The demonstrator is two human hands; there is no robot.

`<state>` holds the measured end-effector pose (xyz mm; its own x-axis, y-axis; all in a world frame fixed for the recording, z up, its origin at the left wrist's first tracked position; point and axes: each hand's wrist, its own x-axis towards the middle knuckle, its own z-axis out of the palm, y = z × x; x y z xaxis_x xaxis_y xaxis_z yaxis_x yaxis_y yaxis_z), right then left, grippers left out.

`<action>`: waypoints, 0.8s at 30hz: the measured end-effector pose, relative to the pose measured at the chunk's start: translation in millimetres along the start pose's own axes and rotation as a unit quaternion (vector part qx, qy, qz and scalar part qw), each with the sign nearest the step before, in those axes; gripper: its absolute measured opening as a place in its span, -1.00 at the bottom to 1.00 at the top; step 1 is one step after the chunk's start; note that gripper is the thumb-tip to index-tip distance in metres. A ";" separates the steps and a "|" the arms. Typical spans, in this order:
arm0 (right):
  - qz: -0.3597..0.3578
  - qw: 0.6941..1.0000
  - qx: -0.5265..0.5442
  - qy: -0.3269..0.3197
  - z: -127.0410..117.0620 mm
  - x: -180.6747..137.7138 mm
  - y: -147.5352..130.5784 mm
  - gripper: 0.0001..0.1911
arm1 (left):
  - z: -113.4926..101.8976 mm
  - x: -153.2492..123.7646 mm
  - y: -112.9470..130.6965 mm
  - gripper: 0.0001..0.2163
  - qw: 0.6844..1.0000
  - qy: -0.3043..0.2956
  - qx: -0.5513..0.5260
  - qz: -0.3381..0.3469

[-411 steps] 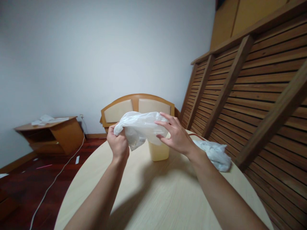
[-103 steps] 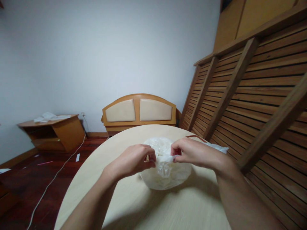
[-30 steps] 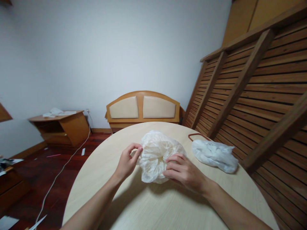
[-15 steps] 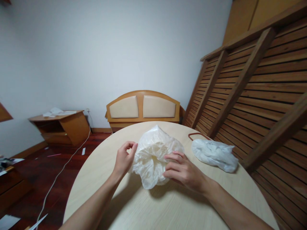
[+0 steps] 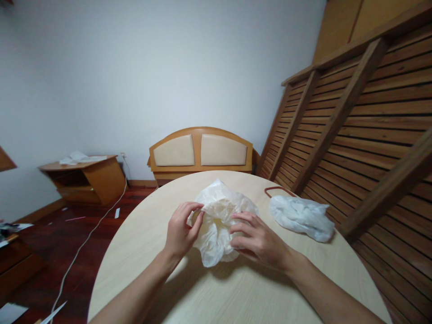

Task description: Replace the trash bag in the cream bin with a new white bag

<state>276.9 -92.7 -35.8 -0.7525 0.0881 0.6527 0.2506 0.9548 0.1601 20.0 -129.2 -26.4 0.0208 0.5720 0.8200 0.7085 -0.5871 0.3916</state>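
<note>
A crumpled white plastic bag (image 5: 221, 195) sits on the round pale table (image 5: 141, 234), its gathered mouth facing me. At the mouth's left edge, my left hand (image 5: 182, 227) pinches the thin plastic between thumb and fingertips. My right hand (image 5: 254, 238) is curled over the right side of the mouth, fingers bent on the plastic and the thumb mostly hidden. Folds of the bag hang down between the hands. What is inside the bag, if anything, cannot be seen.
On the table's right lies another white plastic bag (image 5: 302, 216), with a brown loop (image 5: 270, 190) behind it. Wooden slats (image 5: 381, 121) lean close on the right. A headboard (image 5: 200, 150) stands beyond the table. To the left are a low cabinet (image 5: 104, 177) and a floor cable (image 5: 84, 247).
My left hand has moved right and inward along the bag's rim, drawing its left edge in. The mouth looks narrower. My right hand has barely moved.
</note>
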 end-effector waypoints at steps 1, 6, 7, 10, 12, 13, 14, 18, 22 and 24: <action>0.002 1.000 0.002 -0.001 -0.2 0.4 -0.4 -0.92 | 0.4 -0.5 -1.4 -0.91 1.000 0.001 -0.002 -0.004; 0.005 1.000 0.023 0.017 -3.9 2.9 -3.1 -0.93 | -0.4 -1.5 -3.8 -0.90 1.000 0.001 0.016 -0.006; 0.008 0.999 0.027 0.036 -5.2 3.4 -3.5 -0.88 | -0.6 -1.4 -3.2 -0.90 1.000 0.000 0.020 -0.001; 0.045 0.992 0.013 0.118 -9.1 4.9 -3.6 -0.84 | -0.5 -1.2 -0.3 -0.92 0.999 -0.003 0.030 0.031; 0.098 0.980 -0.007 0.171 -10.6 5.6 -2.5 -0.83 | 0.2 -1.8 1.5 -0.92 0.998 -0.006 0.036 0.060; 0.125 0.974 -0.012 0.189 -10.7 5.8 -1.7 -0.81 | 0.8 -2.4 2.4 -0.92 0.996 -0.007 0.039 0.076; 0.150 0.968 -0.012 0.199 -10.5 5.8 -0.9 -0.78 | 1.5 -3.1 3.3 -0.92 0.995 -0.008 0.044 0.090; 0.208 0.959 0.035 0.189 -6.8 4.9 1.3 -0.81 | 4.5 -5.9 7.2 -0.92 0.990 -0.012 0.060 0.128; 0.236 0.953 0.088 0.169 -4.5 3.2 1.9 -0.84 | 6.7 -7.0 10.0 -0.92 0.988 -0.018 0.062 0.137; 0.233 0.953 0.098 0.165 -4.8 2.3 2.7 -0.85 | 7.3 -7.3 10.2 -0.91 0.988 -0.019 0.061 0.140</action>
<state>278.8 -91.3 -30.3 -0.3467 0.4518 0.8220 0.3681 0.8716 -0.3238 32.3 -135.2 -31.5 0.2523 0.4196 0.8720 0.7515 -0.6526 0.0967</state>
